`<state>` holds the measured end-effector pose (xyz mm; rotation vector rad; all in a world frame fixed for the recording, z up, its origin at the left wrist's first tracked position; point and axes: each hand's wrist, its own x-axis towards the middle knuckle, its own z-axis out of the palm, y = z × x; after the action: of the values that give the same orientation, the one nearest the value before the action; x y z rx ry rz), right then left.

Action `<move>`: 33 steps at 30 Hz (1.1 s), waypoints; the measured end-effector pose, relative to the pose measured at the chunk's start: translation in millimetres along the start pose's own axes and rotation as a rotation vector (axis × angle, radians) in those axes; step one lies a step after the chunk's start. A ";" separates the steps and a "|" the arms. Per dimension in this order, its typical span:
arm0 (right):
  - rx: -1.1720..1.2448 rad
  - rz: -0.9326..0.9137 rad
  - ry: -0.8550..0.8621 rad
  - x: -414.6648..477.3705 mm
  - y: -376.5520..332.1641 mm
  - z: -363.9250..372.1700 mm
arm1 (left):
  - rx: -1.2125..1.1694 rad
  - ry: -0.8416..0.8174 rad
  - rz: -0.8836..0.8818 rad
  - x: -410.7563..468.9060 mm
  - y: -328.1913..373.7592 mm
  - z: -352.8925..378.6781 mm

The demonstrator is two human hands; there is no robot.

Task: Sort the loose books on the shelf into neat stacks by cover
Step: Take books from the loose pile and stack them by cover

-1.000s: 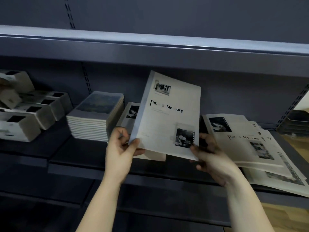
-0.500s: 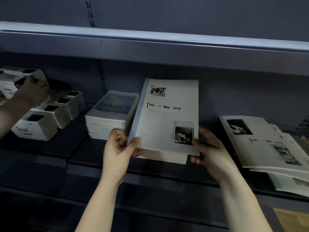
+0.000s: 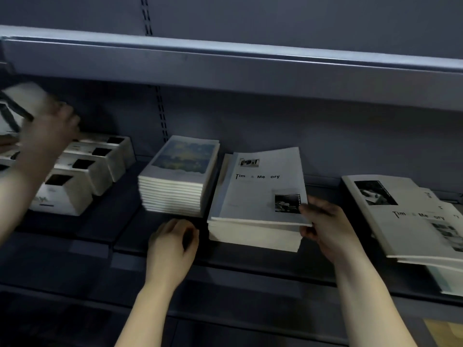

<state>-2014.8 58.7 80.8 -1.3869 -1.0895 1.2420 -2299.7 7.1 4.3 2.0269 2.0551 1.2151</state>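
head | worn on the person's head; faces forward and down | close before the shelf (image 3: 112,221)

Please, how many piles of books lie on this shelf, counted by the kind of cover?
Painted cover: 1, the painted-cover stack
"Time & Memory" cover: 2, the middle stack and the loose pile at the right
Total: 3 piles

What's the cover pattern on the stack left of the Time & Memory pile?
Top cover: white with a blurry blue-yellow picture. Head view.
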 end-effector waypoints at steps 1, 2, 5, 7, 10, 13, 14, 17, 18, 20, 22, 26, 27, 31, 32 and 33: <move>-0.039 -0.004 0.018 1.7 0.9 -0.6 | 0.028 -0.002 0.019 -0.3 -3.8 4.3; -0.083 -0.016 0.036 1.9 1.3 -0.7 | 0.053 0.002 0.032 -0.7 -6.4 8.0; -0.250 -0.063 0.088 1.6 2.8 0.3 | 0.119 0.021 0.054 -0.2 -10.0 15.6; -0.344 -0.078 0.113 0.6 3.0 1.7 | 0.170 0.023 0.051 0.3 -11.5 19.1; -0.471 -0.127 0.126 1.3 2.9 2.0 | 0.198 0.038 0.052 0.9 -13.1 23.9; -0.544 -0.141 0.124 0.3 2.5 3.3 | 0.197 0.043 0.043 1.4 -13.6 25.7; -0.555 -0.147 0.124 0.1 2.7 3.9 | 0.200 0.038 0.035 1.9 -13.7 26.0; -0.581 -0.161 0.127 -0.3 2.1 5.0 | 0.212 0.021 0.020 2.4 -13.7 27.0; -0.584 -0.162 0.127 -0.6 1.8 4.8 | 0.217 0.021 0.020 2.1 -13.8 27.1; -0.582 -0.166 0.130 -0.9 1.5 4.3 | 0.223 0.025 0.021 2.1 -13.6 26.8; -0.608 -0.181 0.144 -1.3 2.2 4.9 | 0.226 0.030 0.020 1.7 -13.3 26.4; -0.664 -0.226 0.184 -0.4 4.9 8.1 | 0.224 0.035 0.020 0.8 -13.1 26.9; -0.664 -0.228 0.188 -0.5 4.6 8.8 | 0.224 0.038 0.021 0.5 -13.1 26.8; -0.644 -0.212 0.178 0.3 6.2 7.8 | 0.226 0.040 0.023 0.2 -12.8 26.7; -0.648 -0.208 0.171 0.6 7.0 7.5 | 0.224 0.040 0.022 0.2 -12.8 26.7; -0.653 -0.206 0.167 0.7 7.6 7.4 | 0.224 0.042 0.021 0.4 -12.6 26.6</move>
<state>-2022.0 58.8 73.0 -1.7599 -1.5502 0.6207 -2296.9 22.6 -20.6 2.1351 2.2887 1.0833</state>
